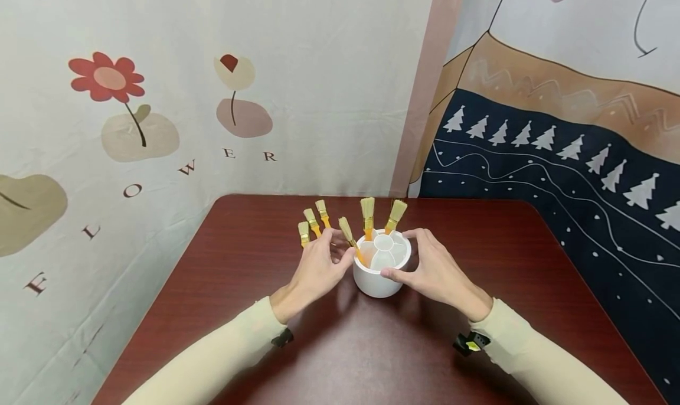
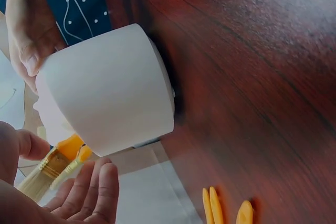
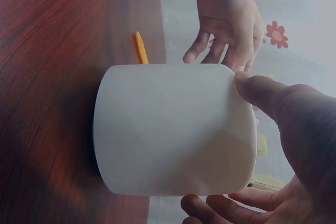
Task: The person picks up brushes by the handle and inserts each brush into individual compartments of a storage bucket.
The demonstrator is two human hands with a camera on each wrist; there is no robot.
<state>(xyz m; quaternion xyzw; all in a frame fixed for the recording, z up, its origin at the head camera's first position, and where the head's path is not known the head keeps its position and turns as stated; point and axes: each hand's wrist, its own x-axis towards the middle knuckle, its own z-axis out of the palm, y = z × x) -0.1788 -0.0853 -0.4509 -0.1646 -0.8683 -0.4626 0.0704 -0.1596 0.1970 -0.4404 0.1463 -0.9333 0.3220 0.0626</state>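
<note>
The left sleeve and right sleeve are long and pale cream; a dark strap shows under the left one. A black wristband under the right one bears a bright yellow-green patch; the left hand and right hand are bare.

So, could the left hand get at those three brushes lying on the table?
Probably yes: the left hand looks empty, and the brushes lie close by on the table, with nothing seen in between. The white holder stands on its other side, gripped by the right hand.
</note>
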